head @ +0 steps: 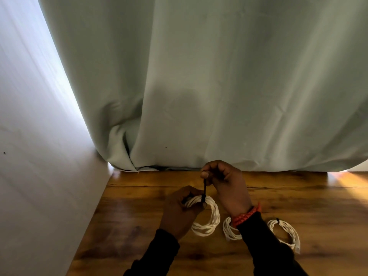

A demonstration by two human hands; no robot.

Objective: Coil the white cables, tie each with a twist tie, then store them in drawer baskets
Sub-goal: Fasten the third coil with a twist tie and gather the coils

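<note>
My left hand grips the coiled white cable; right hand pinches the thin black twist tie taut above it.

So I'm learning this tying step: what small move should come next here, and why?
Probably twist the tie's raised end round itself to close it. The right hand pinches the black twist tie upright above the coil, which the left hand grips; the tie already wraps the strands but looks unfastened. Two other coils lie on the wooden table.
</note>
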